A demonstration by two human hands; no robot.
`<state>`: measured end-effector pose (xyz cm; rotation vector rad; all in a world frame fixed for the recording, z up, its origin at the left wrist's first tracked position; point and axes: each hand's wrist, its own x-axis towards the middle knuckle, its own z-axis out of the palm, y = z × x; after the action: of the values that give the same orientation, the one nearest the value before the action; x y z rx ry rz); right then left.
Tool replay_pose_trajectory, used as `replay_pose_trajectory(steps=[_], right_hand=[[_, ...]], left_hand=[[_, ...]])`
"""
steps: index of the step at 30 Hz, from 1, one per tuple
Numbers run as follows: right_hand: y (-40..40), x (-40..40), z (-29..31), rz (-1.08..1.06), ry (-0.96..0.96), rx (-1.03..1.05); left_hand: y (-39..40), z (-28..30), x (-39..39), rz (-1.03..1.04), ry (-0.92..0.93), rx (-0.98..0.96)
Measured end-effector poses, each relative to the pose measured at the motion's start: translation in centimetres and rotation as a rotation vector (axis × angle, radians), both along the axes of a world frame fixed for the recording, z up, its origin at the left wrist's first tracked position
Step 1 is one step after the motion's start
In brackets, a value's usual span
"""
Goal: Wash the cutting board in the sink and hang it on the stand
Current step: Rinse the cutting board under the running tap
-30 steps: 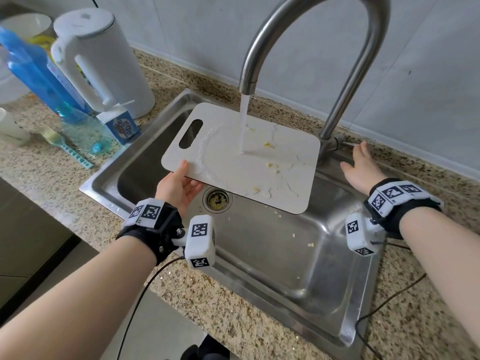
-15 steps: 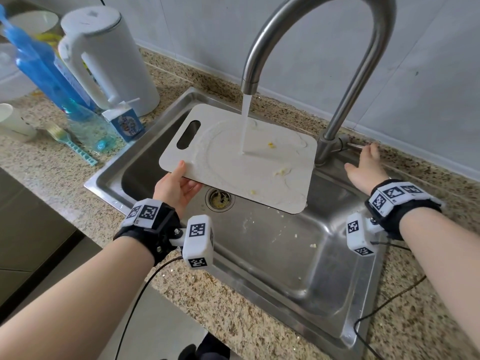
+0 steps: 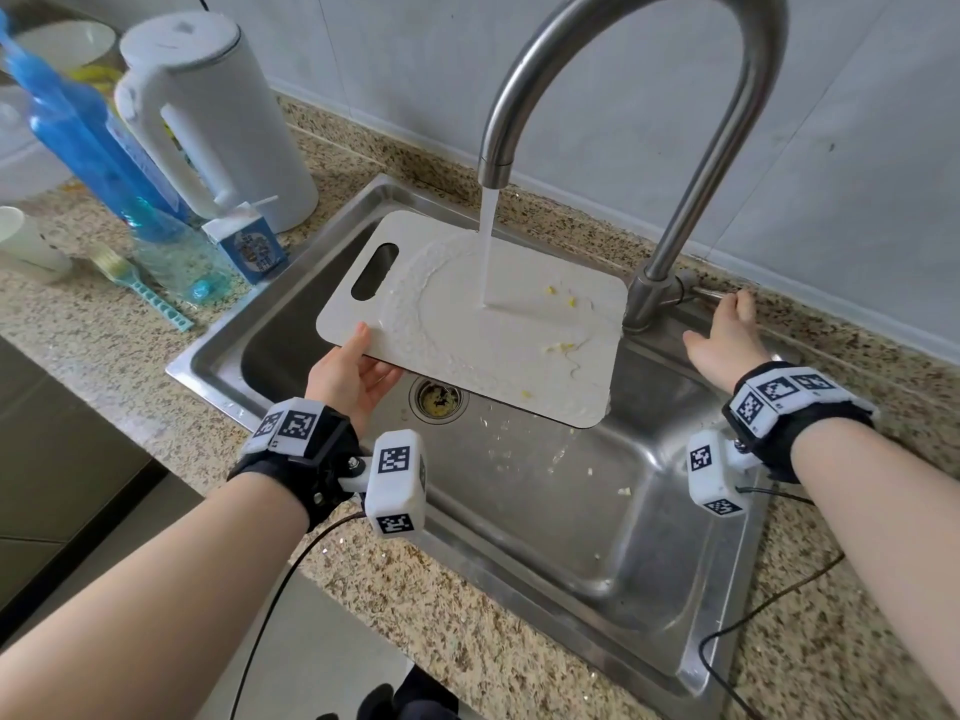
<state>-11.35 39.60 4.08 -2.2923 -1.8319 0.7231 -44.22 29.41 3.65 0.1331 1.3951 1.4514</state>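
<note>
White rectangular plastic cutting board [image 3: 498, 324] is gripped by left hand [image 3: 350, 376] under curved steel faucet [image 3: 613, 122]; lever beside faucet is touched by right hand [image 3: 724, 337], fingers relaxed.

My white cutting board [image 3: 509, 324], with its slot handle toward the frame's upper left, lies nearly flat at mid-frame above the steel sink [image 3: 597, 517], wet and flecked with yellow scraps under running water.

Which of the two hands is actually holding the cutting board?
The left hand, gripping the cutting board by its near edge beside the handle slot. The right hand is off the board, at the tap's lever.
</note>
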Motion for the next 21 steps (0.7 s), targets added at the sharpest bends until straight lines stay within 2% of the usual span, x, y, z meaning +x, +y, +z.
replay_pose_trajectory(steps=[21], right_hand=[[-0.43,-0.19,0.46,0.03,-0.002,-0.03]], left_hand=[[0.33,0.07,0.03,-0.006,-0.028,0.027]])
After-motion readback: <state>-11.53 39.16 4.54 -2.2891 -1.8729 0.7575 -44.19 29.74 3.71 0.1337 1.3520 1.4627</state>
